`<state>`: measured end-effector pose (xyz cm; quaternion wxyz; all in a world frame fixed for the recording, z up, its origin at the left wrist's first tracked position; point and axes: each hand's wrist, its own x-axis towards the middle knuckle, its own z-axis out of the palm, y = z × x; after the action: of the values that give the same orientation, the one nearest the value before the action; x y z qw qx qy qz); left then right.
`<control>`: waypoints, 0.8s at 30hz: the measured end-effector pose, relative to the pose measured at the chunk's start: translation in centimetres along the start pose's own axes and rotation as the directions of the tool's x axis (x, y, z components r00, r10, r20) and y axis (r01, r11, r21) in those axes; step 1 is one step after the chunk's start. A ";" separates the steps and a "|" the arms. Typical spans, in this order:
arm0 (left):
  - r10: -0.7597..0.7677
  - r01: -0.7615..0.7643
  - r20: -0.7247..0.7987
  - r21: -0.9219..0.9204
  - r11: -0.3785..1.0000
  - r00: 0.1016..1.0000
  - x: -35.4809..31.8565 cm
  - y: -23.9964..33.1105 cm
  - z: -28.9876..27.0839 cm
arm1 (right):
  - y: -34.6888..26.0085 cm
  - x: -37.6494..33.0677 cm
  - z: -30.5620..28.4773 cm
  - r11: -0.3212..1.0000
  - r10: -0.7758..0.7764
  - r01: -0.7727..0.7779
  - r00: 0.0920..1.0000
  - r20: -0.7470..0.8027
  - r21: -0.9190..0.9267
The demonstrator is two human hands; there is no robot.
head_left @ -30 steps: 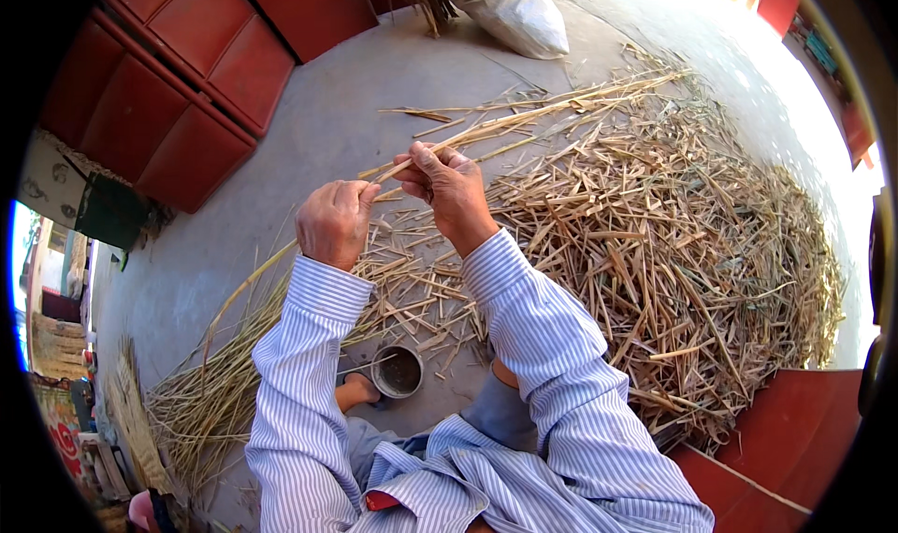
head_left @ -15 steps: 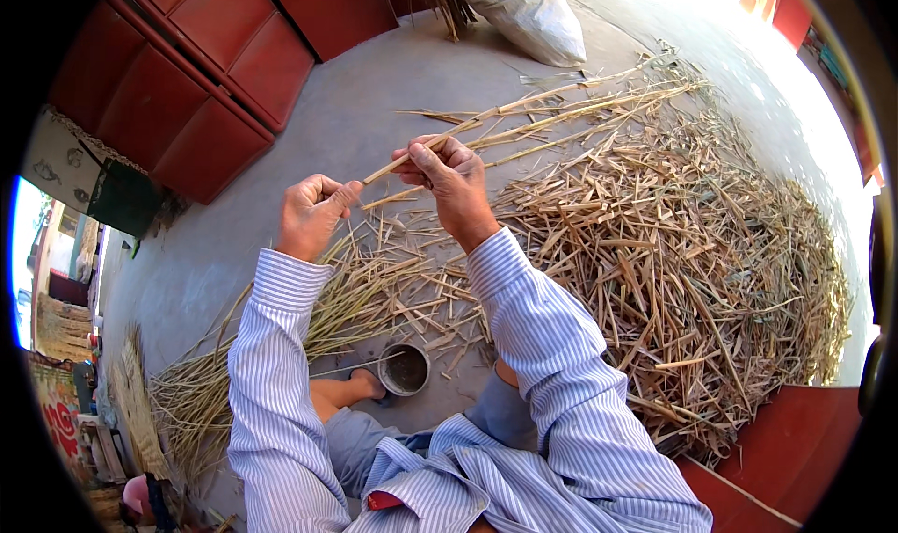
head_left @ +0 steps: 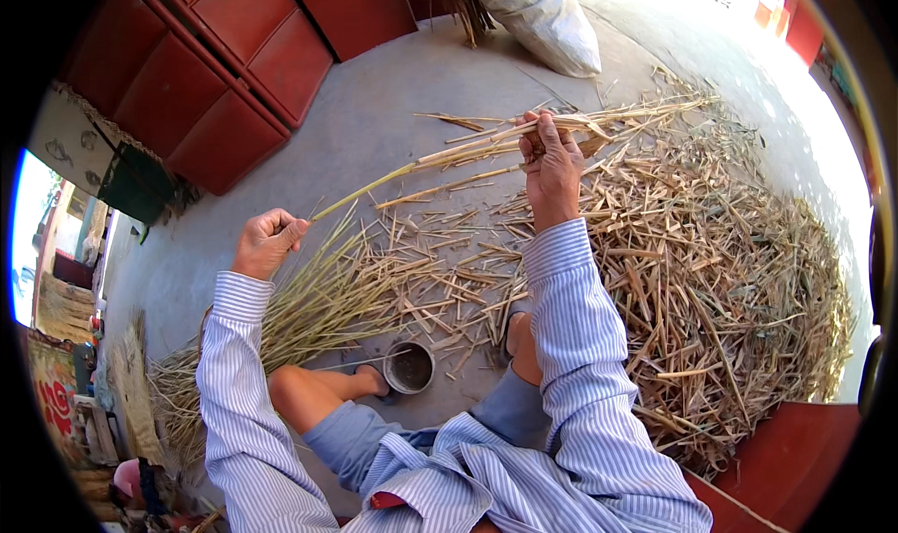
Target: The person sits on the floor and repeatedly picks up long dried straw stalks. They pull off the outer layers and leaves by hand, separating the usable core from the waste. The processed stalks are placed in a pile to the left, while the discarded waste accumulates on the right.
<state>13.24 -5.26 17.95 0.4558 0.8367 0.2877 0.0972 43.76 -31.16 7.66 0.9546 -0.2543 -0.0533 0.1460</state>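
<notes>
A long plant stalk [head_left: 365,190] stretches between my hands above the floor, greenish on the left and tan toward the right. My left hand [head_left: 267,243] pinches its left end. Farther right and away from me, my right hand [head_left: 554,173] is closed round the stalk, with dry leaf sheath [head_left: 591,123] sticking out past the fingers. More dry stalks [head_left: 444,192] lie on the floor beneath. Below my left hand is a bundle of thin greenish stripped stalks [head_left: 313,304]. A big heap of dry husks and leaves [head_left: 711,290] rises right of my right arm.
A small round metal pot [head_left: 409,368] with a thin stick in it stands between my feet. Red padded furniture [head_left: 201,84] is at the far left, a white sack [head_left: 547,28] at the back. Another red panel [head_left: 790,458] lies at lower right, beside the heap.
My hands have moved apart: the right one went right and away along the stalk, the left one left and lower. A greenish length of stalk now shows between them.
</notes>
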 end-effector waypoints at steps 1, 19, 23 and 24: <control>0.007 -0.007 0.009 -0.009 1.000 1.000 -0.1 0.5 0.8 | -0.2 -0.3 0.2 1.000 0.005 -0.005 0.999 -0.044 0.014; 0.371 -0.275 -0.314 0.311 0.910 0.874 -3.5 -3.8 2.5 | 1.9 -1.4 0.4 0.939 0.184 -0.206 0.977 -0.104 -0.277; 0.310 -0.163 -0.340 0.399 0.903 0.888 -5.4 -5.4 -3.7 | 1.2 -0.3 -0.7 0.939 0.194 -0.224 0.972 -0.135 -0.262; 0.332 -0.170 -0.332 0.434 0.885 0.883 -5.3 -5.7 -3.9 | 1.4 -0.3 -0.9 0.944 0.203 -0.228 0.971 -0.124 -0.237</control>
<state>5.01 -3.16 16.05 0.1941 0.9039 0.2745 0.2647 43.24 -30.50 6.19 0.8947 -0.3834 0.0037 0.2291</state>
